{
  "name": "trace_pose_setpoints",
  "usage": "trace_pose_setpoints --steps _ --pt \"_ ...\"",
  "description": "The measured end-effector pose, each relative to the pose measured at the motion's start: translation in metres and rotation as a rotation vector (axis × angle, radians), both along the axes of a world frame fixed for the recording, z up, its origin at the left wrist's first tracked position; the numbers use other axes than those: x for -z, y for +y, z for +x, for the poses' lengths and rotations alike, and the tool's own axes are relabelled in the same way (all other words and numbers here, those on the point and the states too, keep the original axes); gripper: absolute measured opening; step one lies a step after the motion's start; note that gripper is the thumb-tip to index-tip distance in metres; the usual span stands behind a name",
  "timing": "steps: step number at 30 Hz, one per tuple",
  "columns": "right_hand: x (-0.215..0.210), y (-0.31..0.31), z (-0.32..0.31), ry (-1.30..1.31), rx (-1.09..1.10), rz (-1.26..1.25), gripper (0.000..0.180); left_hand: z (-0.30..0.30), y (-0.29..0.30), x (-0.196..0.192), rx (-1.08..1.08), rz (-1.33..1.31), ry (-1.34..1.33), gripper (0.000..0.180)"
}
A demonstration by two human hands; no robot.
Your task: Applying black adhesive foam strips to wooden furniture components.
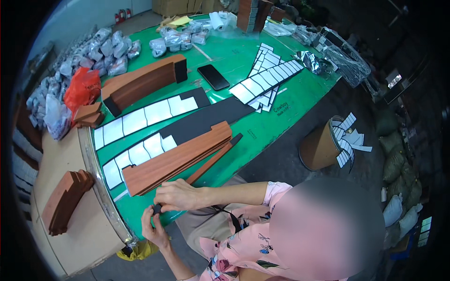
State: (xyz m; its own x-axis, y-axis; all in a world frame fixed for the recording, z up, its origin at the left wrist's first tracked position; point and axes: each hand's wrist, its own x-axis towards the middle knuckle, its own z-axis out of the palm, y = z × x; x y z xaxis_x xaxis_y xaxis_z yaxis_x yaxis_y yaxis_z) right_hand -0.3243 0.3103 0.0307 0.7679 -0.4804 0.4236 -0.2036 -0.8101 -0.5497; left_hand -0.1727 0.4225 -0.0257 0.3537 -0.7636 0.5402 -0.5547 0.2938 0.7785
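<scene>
Neither of my own hands shows in the head view. Another person in a pink floral shirt (248,248) sits at the near edge of the green table (276,126). One of that person's hands (176,194) and the other hand (152,227) meet at the table edge, fingers closed around a small dark piece (157,208) whose kind I cannot make out. Just beyond lies a stack of brown wood-look strips (183,159). A thin brown strip with a dark end (211,164) runs from under the upper hand.
White-sectioned black strips (150,117) and a phone (213,77) lie on the table. Beyond stand curved brown pieces (145,84) and plastic-wrapped bundles (105,47). At left, a cardboard-covered surface (70,159) holds a brown stack (66,201). A round bin (321,143) stands at right.
</scene>
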Motion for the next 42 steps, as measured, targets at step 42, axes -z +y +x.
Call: trace_pose_setpoints --steps 42 --pt "-0.01 -0.005 0.007 0.045 -0.038 0.062 0.018 0.007 -0.009 -0.004 0.025 -0.036 0.136 0.025"
